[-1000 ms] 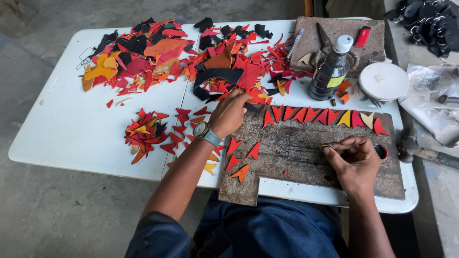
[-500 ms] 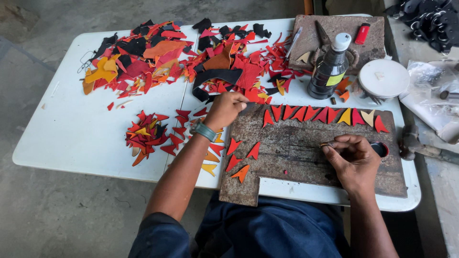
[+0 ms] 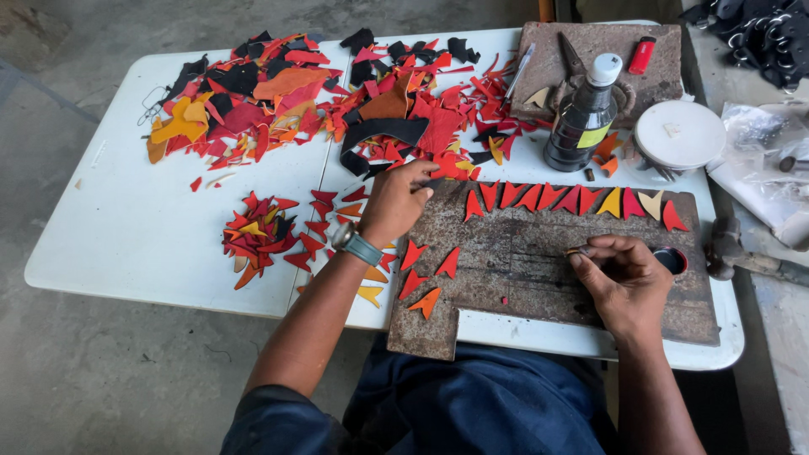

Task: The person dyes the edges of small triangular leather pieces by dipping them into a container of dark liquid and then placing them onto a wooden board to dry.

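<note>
Reaching with the left hand (image 3: 396,202) into the loose heap of leather scraps (image 3: 396,126) at the far edge of the dark work board (image 3: 539,261), fingers curling onto a thin red piece, grip not clearly closing on it; pinching something small, too tiny to identify, between thumb and fingertips of the right hand (image 3: 624,282) over the board's middle; judging the scraps as light, limp, slightly grippy, best lifting by an edge or point between two fingertips
</note>
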